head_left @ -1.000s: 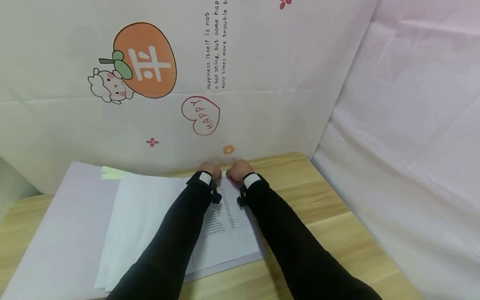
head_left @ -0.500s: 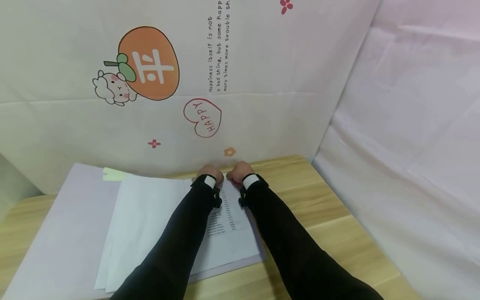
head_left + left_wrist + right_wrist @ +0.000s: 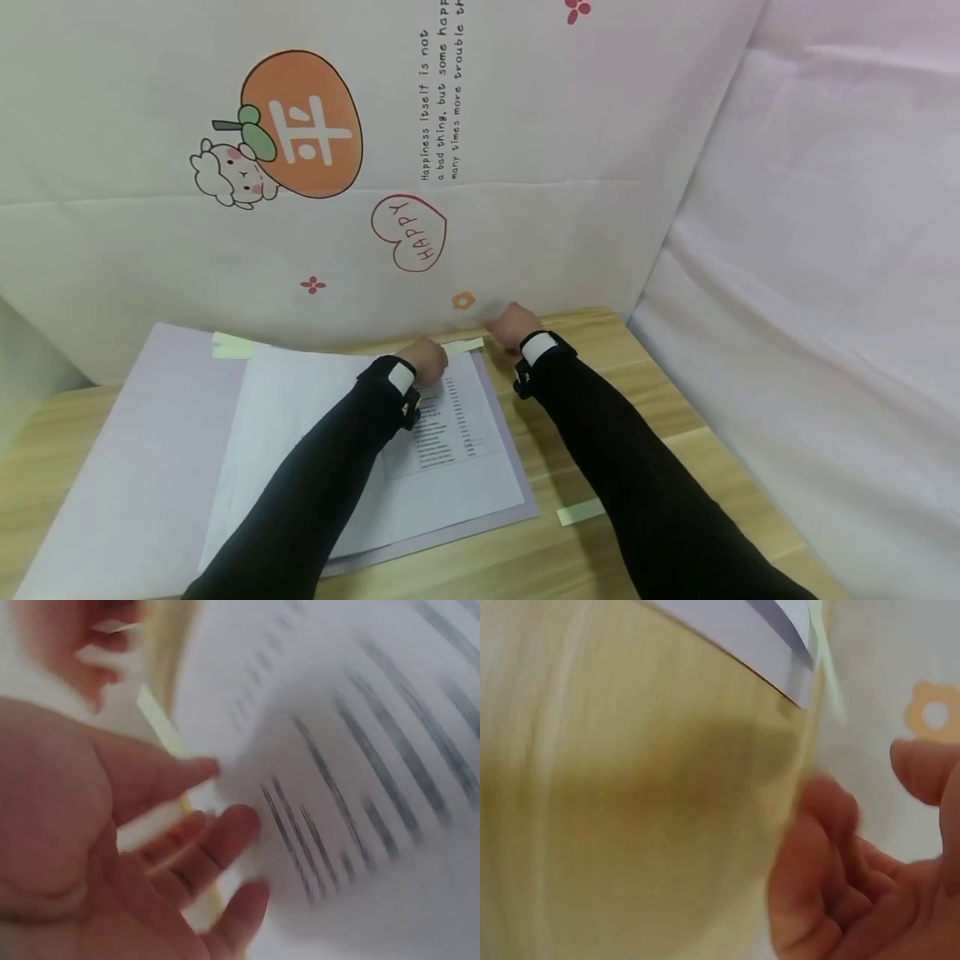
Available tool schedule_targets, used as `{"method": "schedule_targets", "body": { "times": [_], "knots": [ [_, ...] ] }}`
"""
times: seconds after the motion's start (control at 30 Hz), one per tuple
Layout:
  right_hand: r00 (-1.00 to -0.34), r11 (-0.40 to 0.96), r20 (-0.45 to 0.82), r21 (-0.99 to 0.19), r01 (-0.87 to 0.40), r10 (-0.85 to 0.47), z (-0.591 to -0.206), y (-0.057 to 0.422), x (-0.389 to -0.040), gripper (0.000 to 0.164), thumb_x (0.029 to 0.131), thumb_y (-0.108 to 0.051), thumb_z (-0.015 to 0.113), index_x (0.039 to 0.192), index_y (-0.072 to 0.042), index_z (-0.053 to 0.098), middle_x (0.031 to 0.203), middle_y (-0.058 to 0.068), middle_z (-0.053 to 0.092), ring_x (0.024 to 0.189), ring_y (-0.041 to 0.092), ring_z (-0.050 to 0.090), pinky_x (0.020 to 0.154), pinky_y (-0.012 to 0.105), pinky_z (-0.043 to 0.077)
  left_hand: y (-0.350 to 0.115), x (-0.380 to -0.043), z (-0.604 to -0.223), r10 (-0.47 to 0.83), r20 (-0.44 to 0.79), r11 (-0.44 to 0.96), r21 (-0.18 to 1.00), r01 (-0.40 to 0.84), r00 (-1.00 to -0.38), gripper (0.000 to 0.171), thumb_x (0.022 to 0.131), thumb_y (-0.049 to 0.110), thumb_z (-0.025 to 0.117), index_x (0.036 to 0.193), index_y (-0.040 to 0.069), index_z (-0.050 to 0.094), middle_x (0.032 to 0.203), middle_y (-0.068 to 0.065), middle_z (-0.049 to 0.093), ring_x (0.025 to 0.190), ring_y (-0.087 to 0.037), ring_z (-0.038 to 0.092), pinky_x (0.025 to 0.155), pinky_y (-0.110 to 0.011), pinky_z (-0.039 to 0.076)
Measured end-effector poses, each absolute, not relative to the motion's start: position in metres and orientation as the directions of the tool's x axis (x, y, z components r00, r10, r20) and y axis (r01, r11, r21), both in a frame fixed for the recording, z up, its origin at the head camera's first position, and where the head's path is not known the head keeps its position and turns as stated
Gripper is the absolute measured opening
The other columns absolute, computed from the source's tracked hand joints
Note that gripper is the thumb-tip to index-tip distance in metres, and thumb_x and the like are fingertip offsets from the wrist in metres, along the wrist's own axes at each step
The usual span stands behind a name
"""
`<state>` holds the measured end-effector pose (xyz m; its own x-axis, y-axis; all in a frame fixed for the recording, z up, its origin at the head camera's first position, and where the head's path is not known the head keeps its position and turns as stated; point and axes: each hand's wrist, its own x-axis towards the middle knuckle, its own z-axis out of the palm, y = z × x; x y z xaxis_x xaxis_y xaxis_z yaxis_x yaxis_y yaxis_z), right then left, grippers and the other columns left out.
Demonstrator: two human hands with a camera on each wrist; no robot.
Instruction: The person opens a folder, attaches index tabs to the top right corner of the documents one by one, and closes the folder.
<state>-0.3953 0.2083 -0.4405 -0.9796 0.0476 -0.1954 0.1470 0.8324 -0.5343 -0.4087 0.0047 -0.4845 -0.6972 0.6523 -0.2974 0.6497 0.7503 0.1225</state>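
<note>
A lilac folder lies spread on the wooden table, with white sheets inside; the right-hand page carries rows of print. At that page's top edge is my left hand. In the left wrist view its fingertips are spread right at the page's edge, overlapping it. A pale green strip sticks out at the folder's top right corner. My right hand is off the folder, just right of that corner, fingers loosely bent, thumb apart, nothing between them.
Another pale green strip shows at the folder's top left. A third strip lies on the table beside my right forearm. A printed white cloth stands behind the table, and a plain one on the right.
My hands were close together at the page's top edge; the right has moved right, off the folder, and the left slightly down. The green strip at the top right corner now shows.
</note>
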Motion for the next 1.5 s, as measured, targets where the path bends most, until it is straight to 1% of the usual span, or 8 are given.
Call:
{"method": "schedule_targets", "body": {
  "times": [0.13, 0.33, 0.47, 0.7, 0.9, 1.17, 1.3, 1.5],
  "knots": [
    [-0.988, 0.935, -0.019, -0.326, -0.139, -0.153, -0.428, 0.191, -0.393, 0.037, 0.099, -0.014, 0.05, 0.13, 0.005, 0.054, 0.117, 0.016, 0.065, 0.102, 0.028, 0.064, 0.089, 0.038, 0.05, 0.002, -0.368, -0.451, 0.574, -0.273, 0.819, 0.23, 0.527, -0.772, 0.035, 0.103, 0.011, 0.046, 0.133, 0.003, 0.062, 0.145, -0.014, 0.049, 0.132, -0.027, 0.046, 0.109, -0.038, 0.034],
    [-0.889, 0.886, -0.093, -0.178, -0.428, -0.448, -0.432, 0.152, -0.374, 0.032, 0.096, 0.0, 0.056, 0.127, -0.007, 0.062, 0.121, 0.007, 0.067, 0.116, 0.025, 0.061, 0.097, 0.036, 0.047, 0.004, -0.346, -0.44, 0.541, -0.235, 0.84, 0.199, 0.505, -0.807, 0.031, 0.105, 0.015, 0.046, 0.127, 0.001, 0.063, 0.111, -0.013, 0.068, 0.093, -0.023, 0.06, 0.096, -0.04, 0.047],
    [-0.878, 0.881, -0.087, -0.108, -0.461, -0.47, -0.443, 0.146, -0.367, 0.02, 0.101, -0.01, 0.057, 0.119, -0.01, 0.065, 0.118, 0.007, 0.069, 0.112, 0.024, 0.063, 0.095, 0.035, 0.048, 0.007, -0.344, -0.437, 0.529, -0.249, 0.849, 0.156, 0.506, -0.811, 0.022, 0.102, 0.012, 0.053, 0.114, 0.002, 0.069, 0.099, -0.01, 0.068, 0.084, -0.023, 0.059, 0.089, -0.039, 0.05],
    [-0.896, 0.896, -0.041, 0.006, -0.444, -0.443, -0.453, 0.169, -0.376, 0.013, 0.103, -0.012, 0.055, 0.105, -0.009, 0.067, 0.103, 0.006, 0.07, 0.096, 0.022, 0.066, 0.085, 0.034, 0.051, 0.011, -0.344, -0.443, 0.486, -0.235, 0.868, 0.239, 0.435, -0.841, 0.037, 0.104, 0.017, 0.046, 0.137, 0.005, 0.059, 0.117, -0.012, 0.066, 0.099, -0.026, 0.058, 0.088, -0.042, 0.048],
    [-0.857, 0.866, -0.126, -0.067, -0.495, -0.5, -0.445, 0.165, -0.375, 0.029, 0.092, 0.002, 0.058, 0.117, -0.01, 0.067, 0.114, 0.006, 0.069, 0.107, 0.024, 0.063, 0.092, 0.035, 0.048, 0.01, -0.346, -0.447, 0.495, -0.23, 0.86, 0.27, 0.433, -0.838, 0.024, 0.101, 0.012, 0.051, 0.114, 0.004, 0.069, 0.092, -0.006, 0.066, 0.076, -0.021, 0.057, 0.073, -0.033, 0.047],
    [-0.887, 0.904, -0.203, 0.023, -0.427, -0.414, -0.446, 0.177, -0.373, 0.019, 0.095, -0.009, 0.061, 0.113, -0.013, 0.066, 0.106, 0.003, 0.069, 0.094, 0.02, 0.064, 0.082, 0.035, 0.051, 0.01, -0.343, -0.44, 0.472, -0.259, 0.876, 0.246, 0.415, -0.843, 0.038, 0.106, 0.019, 0.043, 0.139, 0.005, 0.057, 0.123, -0.012, 0.066, 0.108, -0.022, 0.061, 0.1, -0.038, 0.045],
    [-0.852, 0.905, -0.339, 0.003, -0.426, -0.4, -0.429, 0.17, -0.332, 0.041, 0.088, -0.016, 0.072, 0.128, -0.012, 0.063, 0.11, 0.004, 0.067, 0.09, 0.019, 0.061, 0.079, 0.034, 0.051, 0.01, -0.343, -0.443, 0.47, -0.272, 0.877, 0.254, 0.409, -0.84, 0.037, 0.107, 0.018, 0.042, 0.138, 0.004, 0.057, 0.118, -0.011, 0.066, 0.101, -0.023, 0.061, 0.095, -0.037, 0.046],
    [-0.76, 0.84, -0.432, 0.011, -0.543, -0.485, -0.419, 0.145, -0.252, 0.079, 0.073, -0.041, 0.088, 0.14, -0.014, 0.055, 0.128, 0.012, 0.058, 0.08, 0.016, 0.058, 0.069, 0.03, 0.051, 0.003, -0.344, -0.44, 0.521, -0.306, 0.853, 0.184, 0.488, -0.797, 0.048, 0.102, 0.012, 0.055, 0.148, 0.005, 0.045, 0.145, -0.013, 0.05, 0.132, -0.026, 0.048, 0.109, -0.038, 0.036]
  ]
}}
